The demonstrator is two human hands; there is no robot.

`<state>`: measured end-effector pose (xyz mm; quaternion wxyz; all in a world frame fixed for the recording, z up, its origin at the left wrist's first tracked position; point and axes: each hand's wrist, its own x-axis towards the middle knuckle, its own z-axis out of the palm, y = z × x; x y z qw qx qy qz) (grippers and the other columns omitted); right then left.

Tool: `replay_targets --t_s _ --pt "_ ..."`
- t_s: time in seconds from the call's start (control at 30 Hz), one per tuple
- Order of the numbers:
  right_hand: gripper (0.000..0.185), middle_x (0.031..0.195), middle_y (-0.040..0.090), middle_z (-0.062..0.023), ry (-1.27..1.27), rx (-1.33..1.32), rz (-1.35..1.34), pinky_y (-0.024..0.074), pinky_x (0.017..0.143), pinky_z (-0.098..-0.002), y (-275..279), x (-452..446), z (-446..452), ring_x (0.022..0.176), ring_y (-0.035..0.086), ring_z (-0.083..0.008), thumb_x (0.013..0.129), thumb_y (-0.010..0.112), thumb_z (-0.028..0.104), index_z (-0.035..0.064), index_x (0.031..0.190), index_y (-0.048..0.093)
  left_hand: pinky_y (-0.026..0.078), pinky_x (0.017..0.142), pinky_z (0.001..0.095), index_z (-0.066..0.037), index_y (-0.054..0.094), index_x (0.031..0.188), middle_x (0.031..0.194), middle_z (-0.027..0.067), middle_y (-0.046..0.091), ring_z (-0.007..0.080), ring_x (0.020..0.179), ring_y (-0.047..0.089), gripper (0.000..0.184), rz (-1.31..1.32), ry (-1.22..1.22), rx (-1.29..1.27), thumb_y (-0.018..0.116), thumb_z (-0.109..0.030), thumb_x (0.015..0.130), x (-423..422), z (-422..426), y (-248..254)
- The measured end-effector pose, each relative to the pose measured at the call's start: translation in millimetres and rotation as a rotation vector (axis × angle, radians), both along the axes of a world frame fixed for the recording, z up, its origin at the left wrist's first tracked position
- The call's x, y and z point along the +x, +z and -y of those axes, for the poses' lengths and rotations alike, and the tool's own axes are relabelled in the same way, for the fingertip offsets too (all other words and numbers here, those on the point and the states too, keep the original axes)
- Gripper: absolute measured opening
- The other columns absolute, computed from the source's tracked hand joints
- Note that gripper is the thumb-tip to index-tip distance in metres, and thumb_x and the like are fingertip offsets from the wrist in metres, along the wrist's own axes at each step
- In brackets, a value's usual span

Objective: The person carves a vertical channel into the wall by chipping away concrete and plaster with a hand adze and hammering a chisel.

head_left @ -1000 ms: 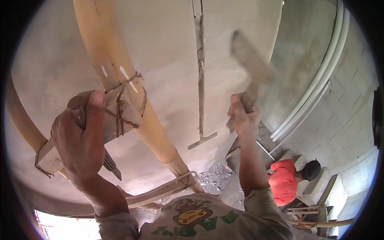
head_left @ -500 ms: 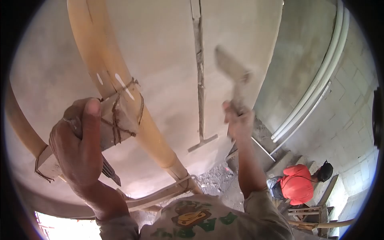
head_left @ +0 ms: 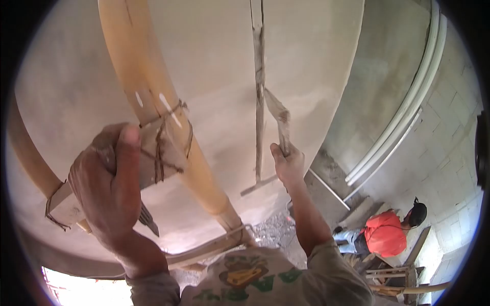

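Observation:
My right hand [head_left: 290,166] is closed round the handle of a mortar-smeared trowel [head_left: 278,112]. The blade points up and left, its tip at the edge of a long narrow groove [head_left: 260,127] in the plastered wall [head_left: 214,76]. My left hand [head_left: 107,183] is raised, fingers curled round a wooden crossbar [head_left: 159,153], beside a thick bamboo pole [head_left: 196,173]. Rusty wire [head_left: 161,148] lashes crossbar and pole together. Below that hand, a narrow dark-and-light piece [head_left: 149,222] sticks out; its kind and whether I hold it are unclear.
At lower right a person in a red shirt [head_left: 385,234] bends near wooden framing [head_left: 393,273]. White pipes [head_left: 403,120] run along the block wall [head_left: 439,137]. Rubble [head_left: 275,229] lies below. Another bamboo pole [head_left: 30,153] stands at left.
My right hand has swung left and slightly down, bringing the trowel tip to the groove. My left hand keeps its grip. The view has shifted slightly, and the person in red has moved a little.

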<state>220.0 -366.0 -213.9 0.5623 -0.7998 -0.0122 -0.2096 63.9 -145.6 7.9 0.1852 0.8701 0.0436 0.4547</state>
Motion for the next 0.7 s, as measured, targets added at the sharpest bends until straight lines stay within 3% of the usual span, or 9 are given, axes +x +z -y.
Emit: replay_targets --t_s 0.1,0.2,0.27,0.33,0.37,0.47,0.57,0.6,0.7 --pt "0.017 0.053 0.047 -0.0025 0.066 0.271 0.332 0.0358 0.046 -0.0277 42.1 -21.2 -16.9 0.052 0.048 -0.0082 0.087 0.056 0.004 0.0004 0.070 0.057 0.037 0.054 0.0355 0.002 0.066 0.083 0.052 0.0104 0.047 0.0204 0.050 0.044 0.040 -0.001 0.006 -0.066 0.058 -0.037 0.089 -4.3 -19.4 -6.2" --pt "0.018 0.054 0.047 -0.0020 0.119 0.356 0.829 0.0354 0.046 -0.0250 77.5 -19.9 7.6 0.053 0.047 -0.0070 0.087 0.054 0.001 0.0033 0.069 0.057 0.039 0.056 0.0356 0.001 0.066 0.082 0.052 0.0105 0.049 0.0231 0.051 0.046 0.038 0.006 -0.016 -0.079 0.058 -0.036 0.089 2.7 8.8 -0.4" --pt "0.019 0.054 0.049 -0.0028 0.020 0.055 0.915 0.0373 0.046 -0.0271 50.0 5.7 1.8 0.052 0.049 -0.0092 0.088 0.054 0.002 0.0019 0.069 0.056 0.040 0.057 0.0360 0.000 0.067 0.083 0.054 0.0112 0.051 0.0249 0.051 0.048 0.037 0.030 -0.013 -0.029 0.058 -0.036 0.089 4.5 5.1 -0.2" --pt "0.021 0.054 0.052 -0.0071 0.024 -0.029 0.487 0.0400 0.047 -0.0325 18.8 29.8 -8.9 0.049 0.050 -0.0159 0.088 0.058 0.009 0.0008 0.069 0.056 0.040 0.058 0.0366 -0.001 0.067 0.083 0.056 0.0119 0.053 0.0267 0.052 0.050 0.036 -0.003 0.007 -0.017 0.059 -0.036 0.088 0.4 5.0 -0.5" --pt "0.024 0.053 0.053 -0.0110 0.065 0.043 0.019 0.0417 0.047 -0.0367 5.9 35.5 -14.3 0.046 0.051 -0.0215 0.087 0.061 0.015 0.0005 0.069 0.055 0.041 0.058 0.0370 -0.002 0.067 0.082 0.057 0.0122 0.054 0.0276 0.053 0.051 0.035 -0.048 0.017 -0.024 0.058 -0.035 0.089 -4.0 7.6 1.7" --pt "0.026 0.051 0.051 -0.0105 -0.064 -0.200 0.386 0.0414 0.047 -0.0370 -45.7 45.9 -2.9 0.045 0.049 -0.0206 0.085 0.065 0.019 -0.0001 0.069 0.056 0.042 0.058 0.0377 -0.003 0.067 0.082 0.059 0.0124 0.056 0.0290 0.054 0.053 0.033 0.074 -0.013 0.094 0.058 -0.034 0.089 5.7 1.7 7.2" --pt "0.028 0.050 0.049 -0.0093 -0.011 0.070 0.190 0.0399 0.046 -0.0344 1.2 16.8 -3.3 0.044 0.045 -0.0187 0.085 0.065 0.019 -0.0012 0.068 0.056 0.042 0.058 0.0383 -0.003 0.067 0.081 0.059 0.0121 0.057 0.0293 0.055 0.055 0.032 -0.005 -0.007 0.068 0.059 -0.034 0.089 -3.4 5.8 0.2" --pt "0.027 0.049 0.047 -0.0087 -0.063 0.048 0.259 0.0376 0.045 -0.0321 25.1 6.4 -4.6 0.044 0.042 -0.0169 0.086 0.063 0.016 -0.0018 0.068 0.056 0.042 0.058 0.0385 -0.004 0.067 0.080 0.059 0.0120 0.057 0.0293 0.055 0.055 0.032 -0.010 0.001 0.026 0.059 -0.033 0.089 -1.1 7.6 3.0" --pt "0.026 0.057 0.055 -0.0056 0.067 0.296 0.539 0.0415 0.050 -0.0306 55.6 -4.0 0.8 0.050 0.050 -0.0147 0.087 0.064 0.017 -0.0037 0.071 0.059 0.042 0.057 0.0384 -0.004 0.067 0.080 0.060 0.0116 0.058 0.0283 0.055 0.055 0.031 0.010 -0.050 0.013 0.059 -0.033 0.089 1.1 4.1 0.5"
